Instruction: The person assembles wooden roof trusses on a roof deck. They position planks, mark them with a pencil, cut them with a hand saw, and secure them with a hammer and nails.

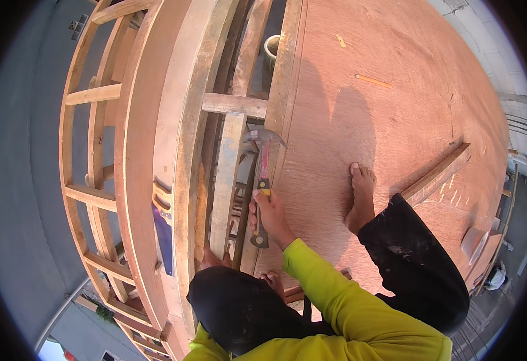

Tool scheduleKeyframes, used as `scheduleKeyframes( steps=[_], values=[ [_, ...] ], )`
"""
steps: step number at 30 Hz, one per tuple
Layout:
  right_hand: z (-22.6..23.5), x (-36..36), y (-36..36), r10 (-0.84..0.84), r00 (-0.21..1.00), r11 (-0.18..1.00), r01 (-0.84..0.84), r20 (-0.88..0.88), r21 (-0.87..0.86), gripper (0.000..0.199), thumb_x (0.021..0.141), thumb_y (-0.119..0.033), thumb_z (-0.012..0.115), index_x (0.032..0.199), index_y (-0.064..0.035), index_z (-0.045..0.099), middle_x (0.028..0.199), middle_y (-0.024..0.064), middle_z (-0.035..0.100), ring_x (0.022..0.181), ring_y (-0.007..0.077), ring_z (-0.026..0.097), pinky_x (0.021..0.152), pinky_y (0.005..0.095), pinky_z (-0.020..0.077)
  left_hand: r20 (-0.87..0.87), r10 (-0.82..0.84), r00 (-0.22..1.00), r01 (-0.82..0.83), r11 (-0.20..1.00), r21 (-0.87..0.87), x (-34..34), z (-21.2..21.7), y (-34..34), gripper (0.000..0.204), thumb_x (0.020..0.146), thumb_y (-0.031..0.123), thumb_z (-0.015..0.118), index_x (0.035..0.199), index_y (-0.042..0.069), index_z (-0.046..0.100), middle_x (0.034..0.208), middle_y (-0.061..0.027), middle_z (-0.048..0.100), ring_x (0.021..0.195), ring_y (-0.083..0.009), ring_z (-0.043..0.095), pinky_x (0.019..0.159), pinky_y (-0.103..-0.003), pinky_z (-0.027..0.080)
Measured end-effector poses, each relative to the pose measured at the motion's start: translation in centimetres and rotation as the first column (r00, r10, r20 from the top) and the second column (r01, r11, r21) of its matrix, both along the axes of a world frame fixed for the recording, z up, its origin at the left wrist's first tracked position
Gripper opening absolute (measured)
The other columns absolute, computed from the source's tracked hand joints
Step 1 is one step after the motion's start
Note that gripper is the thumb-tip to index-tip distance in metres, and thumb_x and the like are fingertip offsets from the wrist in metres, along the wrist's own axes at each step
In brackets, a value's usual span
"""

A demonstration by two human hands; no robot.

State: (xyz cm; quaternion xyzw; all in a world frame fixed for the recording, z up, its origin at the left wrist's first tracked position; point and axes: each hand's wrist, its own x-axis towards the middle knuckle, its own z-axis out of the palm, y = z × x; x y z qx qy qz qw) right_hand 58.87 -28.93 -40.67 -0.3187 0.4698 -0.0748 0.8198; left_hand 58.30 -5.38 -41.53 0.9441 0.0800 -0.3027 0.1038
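Observation:
My right hand [273,220] is closed around the handle of a claw hammer [265,157]. The hammer's steel head is over the gap in a wooden frame, beside the upper end of a short wooden batten [228,171]. That batten lies lengthwise in the gap, its far end at a wooden crosspiece [234,105]. At the batten's near end my left hand [215,259] grips it, with a dark-trousered knee partly covering the hand. A handsaw [162,237] with a wooden handle and purple blade lies on the frame to the left.
A reddish plywood sheet [323,144] spreads to the right, with my bare foot [361,195] on it. On it lie a pencil [373,80], a small yellowish piece [340,41] and a loose wood length [438,174]. A ladder-like wooden frame [94,95] stands at left.

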Motion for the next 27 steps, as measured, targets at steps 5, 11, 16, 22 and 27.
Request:
scheduleKeyframes(
  steps=[5, 11, 16, 22, 27],
  values=[
    [-0.6, 2.6, 0.3, -0.538, 0.84, 0.835, 0.542, 0.064, -0.093, 0.019, 0.105, -0.026, 0.052, 0.097, -0.0117, 0.043, 0.072, 0.0022, 0.051, 0.051, 0.0137, 0.054, 0.044, 0.0311, 0.0488, 0.037, 0.002, 0.999, -0.002, 1.0, 0.0, -0.7, -1.1, 1.9, 0.07, 0.071, 0.018, 0.083, 0.131, 0.008, 0.05, 0.1, -0.0286, 0.068, 0.097, -0.0465, 0.067, 0.083, -0.055, 0.053],
    [0.2, 2.5, 1.9, 0.123, 0.992, 0.96, -0.119, -0.002, 0.254, 0.02, 0.105, -0.026, 0.051, 0.096, -0.0106, 0.042, 0.072, 0.0029, 0.05, 0.052, 0.0141, 0.055, 0.047, 0.031, 0.05, 0.064, -0.054, 0.996, 0.058, 0.996, -0.062, -1.3, -2.6, 3.4, 0.07, 0.069, 0.019, 0.083, 0.128, 0.007, 0.049, 0.093, -0.0273, 0.069, 0.088, -0.0475, 0.068, 0.076, -0.055, 0.055],
    [-0.5, 2.2, 2.6, -0.207, 0.978, 0.956, 0.206, -0.02, 0.207, 0.017, 0.105, -0.024, 0.051, 0.103, -0.0095, 0.042, 0.072, 0.0044, 0.051, 0.052, 0.0151, 0.055, 0.045, 0.0313, 0.0489, 0.077, -0.031, 0.997, 0.03, 0.999, 0.017, -1.0, -2.6, 3.0, 0.07, 0.068, 0.019, 0.082, 0.129, 0.008, 0.049, 0.093, -0.0272, 0.069, 0.089, -0.0466, 0.069, 0.077, -0.053, 0.055],
    [-0.2, 1.9, 1.5, 0.144, 0.988, 0.97, -0.153, 0.061, 0.189, 0.013, 0.105, -0.019, 0.05, 0.105, -0.0092, 0.042, 0.072, 0.0044, 0.051, 0.051, 0.0151, 0.054, 0.046, 0.0314, 0.0482, -0.065, 0.098, 0.993, -0.092, 0.992, 0.086, 1.0, -0.4, 0.5, 0.067, 0.069, 0.019, 0.082, 0.127, 0.008, 0.051, 0.096, -0.0275, 0.069, 0.092, -0.0463, 0.069, 0.081, -0.053, 0.055],
    [-1.6, 1.3, 1.5, 0.065, 0.992, 0.992, -0.052, 0.105, -0.118, 0.01, 0.103, -0.012, 0.052, 0.109, -0.0065, 0.046, 0.074, 0.003, 0.052, 0.055, 0.0141, 0.055, 0.05, 0.0296, 0.0474, -0.075, 0.075, 0.994, -0.072, 0.996, 0.05, 0.2, -1.2, 0.6, 0.063, 0.07, 0.02, 0.081, 0.126, 0.008, 0.052, 0.097, -0.0273, 0.069, 0.094, -0.046, 0.069, 0.082, -0.052, 0.055]
  ],
)
